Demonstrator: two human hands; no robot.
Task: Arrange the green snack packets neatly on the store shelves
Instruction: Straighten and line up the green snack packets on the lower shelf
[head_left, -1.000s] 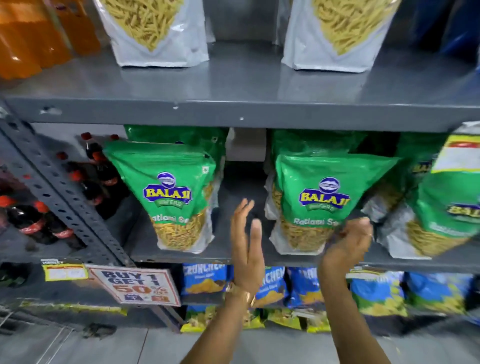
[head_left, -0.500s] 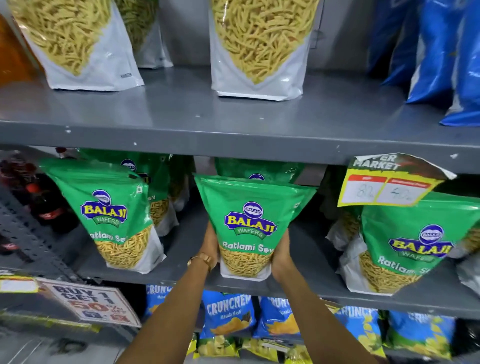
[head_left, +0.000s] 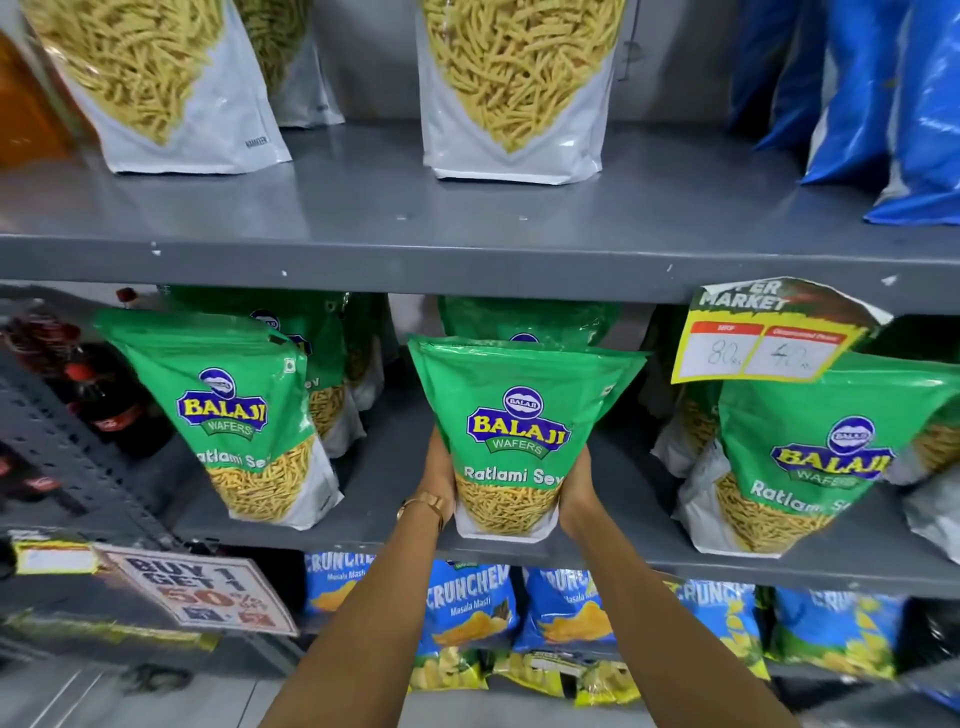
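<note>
On the middle grey shelf (head_left: 374, 514), a green Balaji Ratlami Sev packet (head_left: 517, 436) stands upright near the front edge, pressed between two bare hands at its lower half. At its left side the left hand (head_left: 439, 475) lies flat against the pouch with the fingers hidden behind it, a gold bracelet (head_left: 423, 506) on the wrist; at its right side the right hand (head_left: 576, 486) cups the lower corner, palm against the bag, fingers wrapped out of sight. Both hands are closed onto the packet from opposite sides, and its white base sits on or just above the shelf surface; which of the two cannot be told. Behind it a second green packet (head_left: 524, 319) shows only its top. To the left another green packet (head_left: 234, 415) leans to the left, with more green bags (head_left: 332, 374) behind it, and dark cola bottles (head_left: 104, 400) stand further left. To the right a tilted green packet (head_left: 821, 462) leans under a yellow price tag (head_left: 763, 343) hanging from the shelf above. That upper shelf (head_left: 467, 223) carries white pouches of yellow sev (head_left: 511, 88) and blue bags (head_left: 893, 104). Below, blue Crunchem packets (head_left: 467, 608) line the bottom shelf, and a "Buy 1 Get 1" sign (head_left: 202, 595) hangs at the lower left
</note>
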